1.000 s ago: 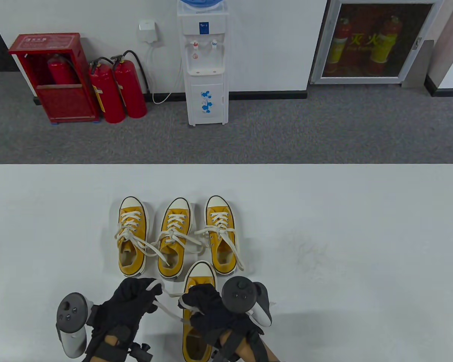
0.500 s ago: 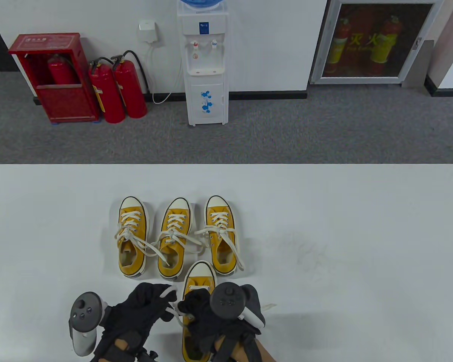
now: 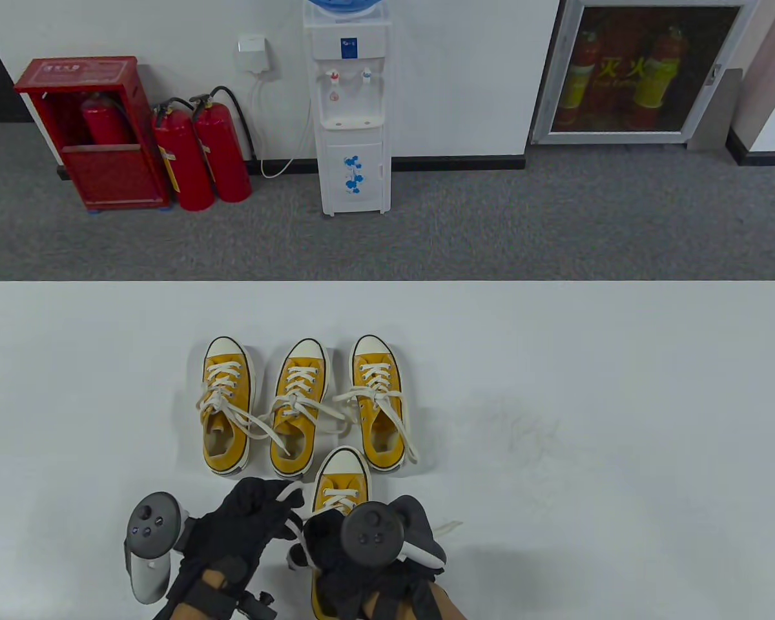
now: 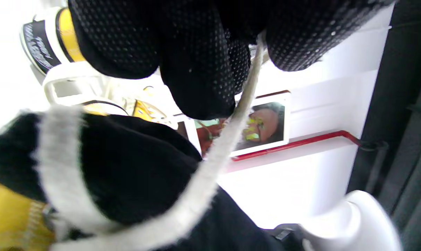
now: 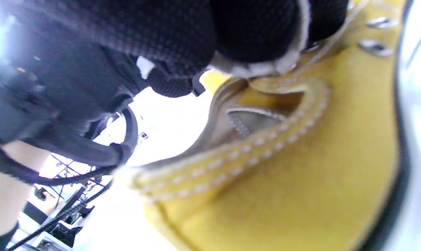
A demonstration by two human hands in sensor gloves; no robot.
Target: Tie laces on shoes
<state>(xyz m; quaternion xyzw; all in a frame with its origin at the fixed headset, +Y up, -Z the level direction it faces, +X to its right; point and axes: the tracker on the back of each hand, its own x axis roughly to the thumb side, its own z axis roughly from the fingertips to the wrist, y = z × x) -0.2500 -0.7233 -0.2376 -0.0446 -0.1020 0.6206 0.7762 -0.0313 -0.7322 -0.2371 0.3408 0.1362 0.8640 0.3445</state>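
A yellow sneaker [image 3: 340,485] with a white toe cap lies at the table's near edge, toe pointing away. Both gloved hands work over its tongue. My left hand [image 3: 258,513] pinches a white lace [image 4: 228,139] that runs taut toward the shoe. My right hand [image 3: 336,542] sits curled on top of the shoe's opening [image 5: 266,118] and holds a loop of white lace [image 5: 262,69] against the tongue. The trackers [image 3: 373,533] hide much of the shoe in the table view.
Three more yellow sneakers [image 3: 300,403] stand in a row just beyond, their loose laces trailing across one another. The white table [image 3: 588,387] stretches right and left. Beyond it are a water dispenser [image 3: 352,110] and red fire extinguishers [image 3: 194,155].
Both hands have drawn closer together over the near shoe. The left hand moved right toward the shoe; the right hand slid left and nearer, and the lace span between them has shortened.
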